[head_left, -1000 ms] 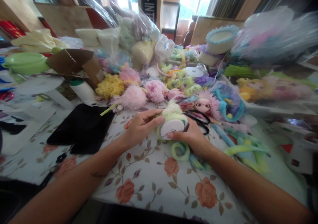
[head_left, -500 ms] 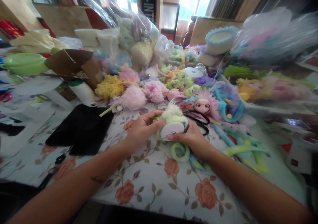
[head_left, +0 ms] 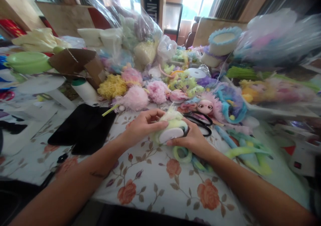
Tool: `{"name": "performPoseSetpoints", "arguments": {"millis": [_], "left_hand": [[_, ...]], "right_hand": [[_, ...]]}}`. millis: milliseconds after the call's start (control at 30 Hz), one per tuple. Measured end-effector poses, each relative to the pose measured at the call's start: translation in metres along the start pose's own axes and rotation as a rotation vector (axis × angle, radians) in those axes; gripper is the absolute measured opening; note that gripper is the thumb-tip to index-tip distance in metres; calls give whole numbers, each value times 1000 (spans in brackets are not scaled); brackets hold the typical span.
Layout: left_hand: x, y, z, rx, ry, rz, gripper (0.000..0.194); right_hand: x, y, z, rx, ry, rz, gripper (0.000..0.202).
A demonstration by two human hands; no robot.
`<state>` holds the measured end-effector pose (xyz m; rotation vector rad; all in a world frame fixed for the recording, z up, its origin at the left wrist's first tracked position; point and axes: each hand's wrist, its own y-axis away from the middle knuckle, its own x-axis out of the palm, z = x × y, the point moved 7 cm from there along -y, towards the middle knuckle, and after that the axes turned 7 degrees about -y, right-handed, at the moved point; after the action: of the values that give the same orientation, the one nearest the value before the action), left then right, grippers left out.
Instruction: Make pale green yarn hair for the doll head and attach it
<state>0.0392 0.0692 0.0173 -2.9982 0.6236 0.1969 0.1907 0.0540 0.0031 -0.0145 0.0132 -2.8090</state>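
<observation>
Between my hands is a small round piece (head_left: 171,134) with a flat white face, wrapped in pale green and yellow fluffy material with a feathery tuft on top. My left hand (head_left: 145,125) pinches its fluffy left side between thumb and fingers. Around the right side wraps my right hand (head_left: 191,137), its thumb on the lower edge of the white face. A curled green-yellow fuzzy strip (head_left: 182,154) lies on the cloth just below. Black-handled scissors (head_left: 204,129) rest beyond my right hand.
A flowered tablecloth (head_left: 140,179) covers the table. Black flat pads (head_left: 82,129) lie at left. Pompoms (head_left: 135,98), a pink-haired doll head (head_left: 205,106) and fuzzy strips (head_left: 258,152) crowd the back and right. A white machine (head_left: 302,152) stands far right.
The round piece has tilted slightly, its white face turning and shifting a little left. Both hands still grip it, with small finger shifts. The view has moved slightly.
</observation>
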Motion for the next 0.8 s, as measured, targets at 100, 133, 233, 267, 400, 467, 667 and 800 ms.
{"name": "performPoseSetpoints", "arguments": {"millis": [100, 133, 233, 267, 400, 467, 667, 800], "left_hand": [[2, 0, 6, -53, 34, 49, 33], [3, 0, 8, -71, 36, 54, 34], [4, 0, 10, -93, 11, 42, 37], [4, 0, 10, -94, 5, 41, 37], [9, 1, 9, -90, 65, 57, 37], [8, 1, 9, -92, 84, 30, 31], [7, 2, -3, -46, -8, 61, 35], [9, 3, -3, -87, -15, 104, 36]], "right_hand": [[1, 0, 0, -30, 8, 14, 47], [1, 1, 0, -40, 10, 18, 47], [1, 2, 0, -51, 4, 25, 47], [1, 2, 0, -50, 4, 28, 47], [0, 1, 2, -45, 44, 15, 47], [0, 1, 3, -57, 88, -3, 48], [5, 4, 8, -122, 200, 23, 52], [4, 6, 7, -147, 313, 10, 48]]}}
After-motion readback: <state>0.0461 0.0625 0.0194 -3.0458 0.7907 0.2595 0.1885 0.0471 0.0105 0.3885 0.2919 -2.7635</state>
